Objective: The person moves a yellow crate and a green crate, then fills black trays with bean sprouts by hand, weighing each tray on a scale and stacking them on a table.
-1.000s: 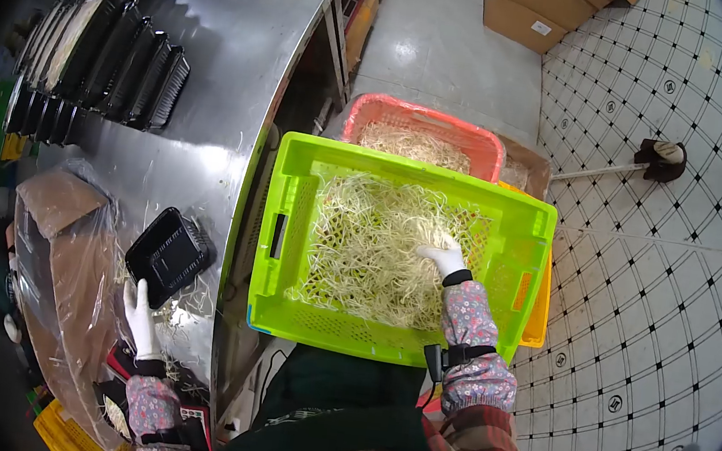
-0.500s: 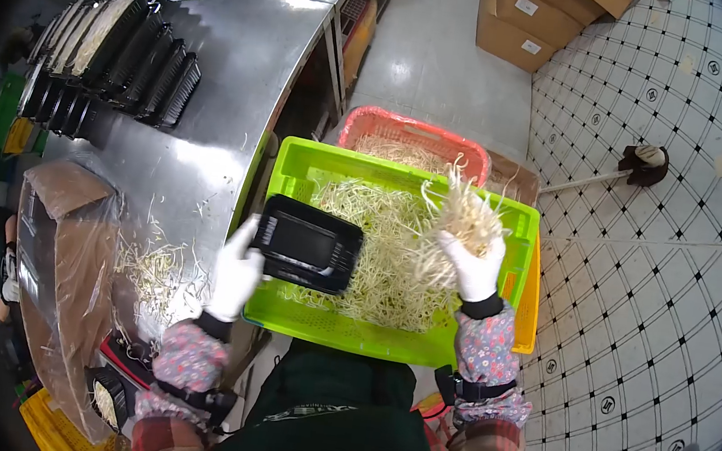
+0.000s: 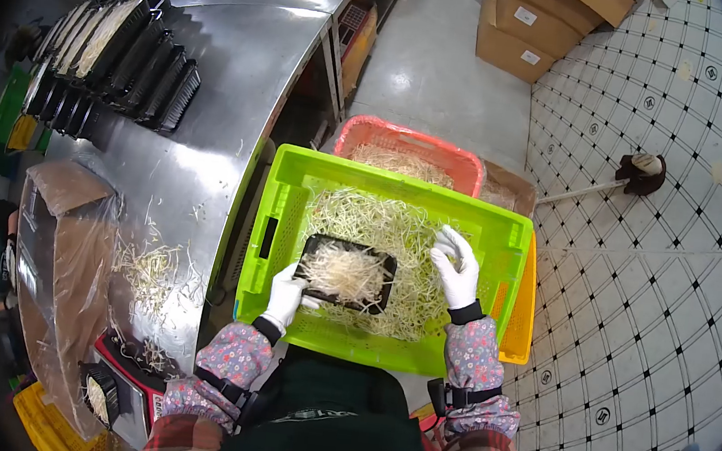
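Note:
My left hand (image 3: 284,298), in a white glove, grips the near left edge of a black plastic tray (image 3: 388,286). A loose heap of bean sprouts (image 3: 343,274) sits in that tray. Below it, a bright green crate (image 3: 435,200) holds a thick layer of more pale sprouts (image 3: 371,215). My right hand (image 3: 458,268), also gloved, hovers over the crate's right part with its fingers a little bent and apart, holding nothing.
On the steel table (image 3: 235,78) at left stand stacked black trays (image 3: 131,57), some filled. Scattered sprouts (image 3: 151,273), plastic sheeting (image 3: 75,273) and a red scale (image 3: 148,393) lie nearer. A red basket (image 3: 466,162) and cardboard boxes (image 3: 526,30) are beyond the crate.
The clump of bean sprouts left my right hand and now lies in the black tray. My left hand brought the tray rightward over the crate; my right hand moved slightly left and opened.

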`<state>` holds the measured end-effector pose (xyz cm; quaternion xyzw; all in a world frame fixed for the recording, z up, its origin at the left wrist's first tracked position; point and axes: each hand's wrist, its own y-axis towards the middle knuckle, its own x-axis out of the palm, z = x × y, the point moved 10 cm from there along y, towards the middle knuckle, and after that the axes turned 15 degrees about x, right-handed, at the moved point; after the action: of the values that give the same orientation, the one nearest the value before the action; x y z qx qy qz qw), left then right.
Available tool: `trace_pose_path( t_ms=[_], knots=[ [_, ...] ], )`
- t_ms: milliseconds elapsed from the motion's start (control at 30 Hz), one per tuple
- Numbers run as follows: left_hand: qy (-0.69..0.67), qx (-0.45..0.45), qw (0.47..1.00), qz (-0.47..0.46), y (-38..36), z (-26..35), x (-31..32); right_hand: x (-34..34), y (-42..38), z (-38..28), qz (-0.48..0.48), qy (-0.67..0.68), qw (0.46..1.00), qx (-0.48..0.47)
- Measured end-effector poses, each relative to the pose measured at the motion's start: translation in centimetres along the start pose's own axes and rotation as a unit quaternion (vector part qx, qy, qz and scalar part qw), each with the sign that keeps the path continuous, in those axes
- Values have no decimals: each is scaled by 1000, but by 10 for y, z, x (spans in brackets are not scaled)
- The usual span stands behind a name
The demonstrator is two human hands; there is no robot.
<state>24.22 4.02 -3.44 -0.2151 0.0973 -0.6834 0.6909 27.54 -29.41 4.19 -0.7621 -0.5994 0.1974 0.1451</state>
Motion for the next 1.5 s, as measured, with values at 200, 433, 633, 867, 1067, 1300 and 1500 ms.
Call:
trace_pose_path(
  t_ms=[200, 433, 633, 867, 1067, 1300, 1500],
  knots=[
    [-4, 29, 998, 60, -17, 33, -51, 31, 83, 100, 33, -363, 931, -12],
    [-39, 136, 972, 186, -66, 85, -138, 162, 126, 116, -2, -624, 781, 32],
    [-41, 158, 952, 258, -98, 111, -168, 229, -17, 190, -192, -617, 721, -250],
    [-80, 146, 949, 268, -109, 111, -174, 158, -8, 109, -160, -547, 778, -265],
    [-63, 157, 942, 292, -111, 116, -161, 253, 130, 75, -89, -558, 817, -116],
    [-56, 128, 949, 282, -122, 115, -159, 289, -7, 173, -270, -678, 664, -164],
    [-33, 146, 959, 239, -111, 131, -132, 106, 27, 142, -100, -671, 734, -24]
  ],
)
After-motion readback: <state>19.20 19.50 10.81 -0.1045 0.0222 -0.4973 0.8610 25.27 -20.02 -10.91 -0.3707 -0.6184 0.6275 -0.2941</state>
